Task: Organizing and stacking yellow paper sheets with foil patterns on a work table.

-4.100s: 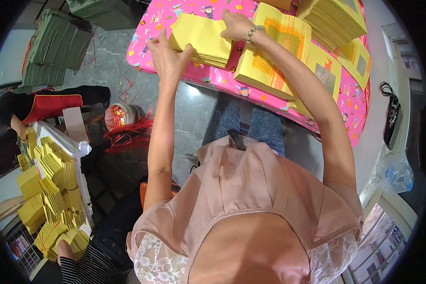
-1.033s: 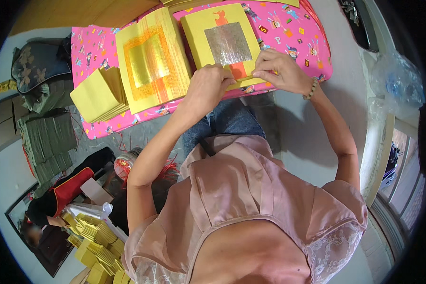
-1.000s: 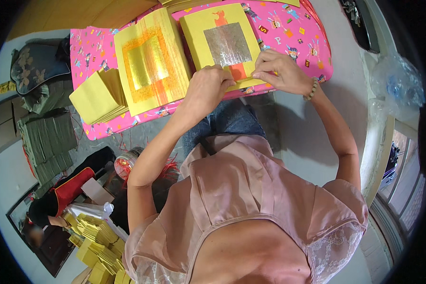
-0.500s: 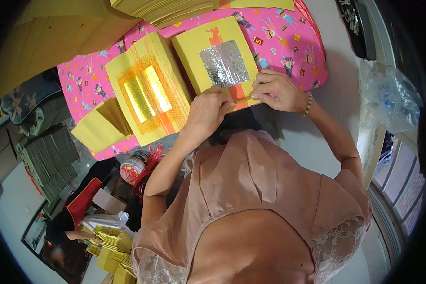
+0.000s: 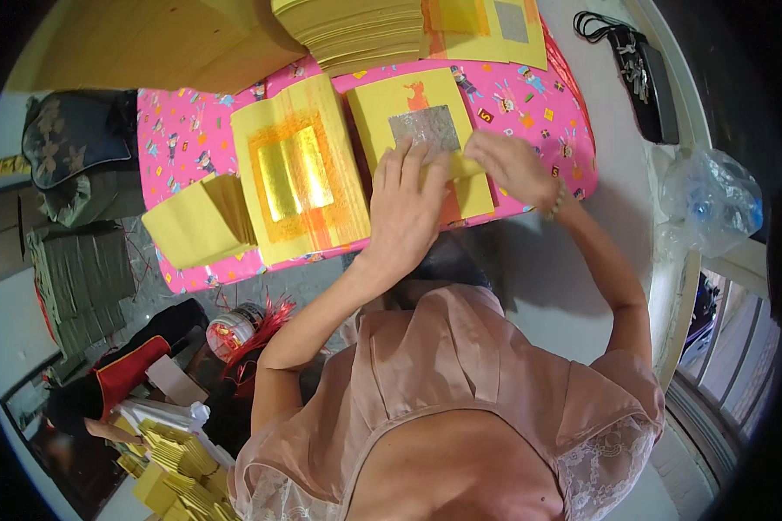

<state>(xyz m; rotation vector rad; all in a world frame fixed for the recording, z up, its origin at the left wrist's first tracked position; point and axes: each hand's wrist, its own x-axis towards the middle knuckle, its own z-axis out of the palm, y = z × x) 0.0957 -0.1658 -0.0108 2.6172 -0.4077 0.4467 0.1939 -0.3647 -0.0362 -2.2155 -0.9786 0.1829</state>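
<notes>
Hands (image 5: 408,204) moved up silver-patched sheet (image 5: 421,122) | near edge (image 5: 465,168) curled

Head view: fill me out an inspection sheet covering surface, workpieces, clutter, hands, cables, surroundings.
Surface: pink patterned cover.
Workpieces: yellow sheet with silver square, one edge folded or rolled; gold-patched yellow stack, left of it.
Clutter: red strands beside a tub, left.
Hands: left hand over the sheet, fingers extended; right hand blurred at that edge, grip unclear.
Cables: nothing seen for certain; black case, upper right, has a looped strap or cord.
Surroundings: another person's arm, lower left; clear plastic bag, right.
</notes>
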